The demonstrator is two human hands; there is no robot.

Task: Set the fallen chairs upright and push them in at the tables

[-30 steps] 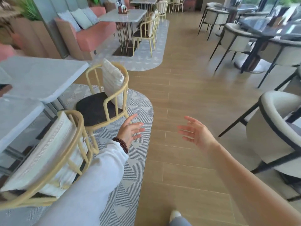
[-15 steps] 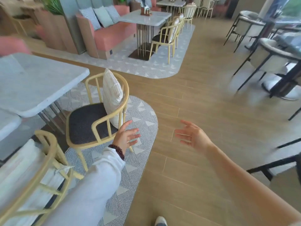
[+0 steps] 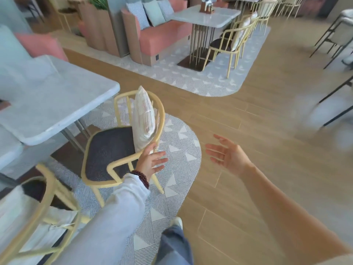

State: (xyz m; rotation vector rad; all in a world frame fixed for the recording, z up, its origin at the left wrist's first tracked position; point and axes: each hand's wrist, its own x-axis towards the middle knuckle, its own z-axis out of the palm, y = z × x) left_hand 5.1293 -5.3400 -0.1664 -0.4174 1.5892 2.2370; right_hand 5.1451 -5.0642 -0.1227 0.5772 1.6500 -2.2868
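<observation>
Left hand (image 3: 150, 161) stretched forward, fingers spread, thumb side touching the armrest of the upright yellow chair (image 3: 116, 148) beside the grey table (image 3: 57, 104). Right hand (image 3: 227, 155) open, palm inward, above the floor, gripping nothing.

The left hand (image 3: 150, 162), in a pale grey sleeve with a dark red bead bracelet at the wrist, lies with spread fingers against the back rail of the upright yellow metal-framed chair with a dark seat (image 3: 122, 142). The bare right hand (image 3: 228, 156) hovers open, palm toward the chair, well to its right.
</observation>
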